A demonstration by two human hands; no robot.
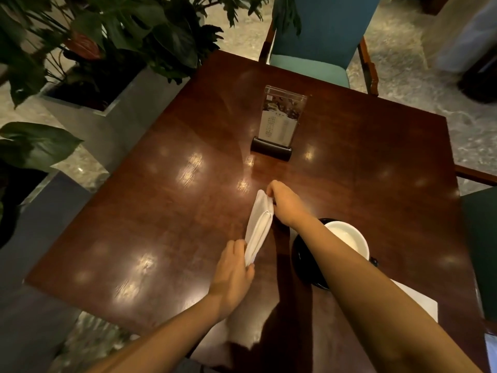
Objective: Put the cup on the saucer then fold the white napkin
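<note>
A white napkin (258, 227) hangs folded into a narrow strip just above the dark wooden table (161, 211). My right hand (285, 203) pinches its far end, and my left hand (232, 273) grips its near end. The white cup (349, 238) sits on a black saucer (304, 262) to the right, partly hidden behind my right forearm. A small dark handle shows at the cup's right side.
An acrylic menu stand (279, 122) on a black base stands at the table's middle back. A teal chair (320, 44) faces the far edge. Planters with large leaves (88, 63) line the left side. A white paper (419, 300) lies under my right arm.
</note>
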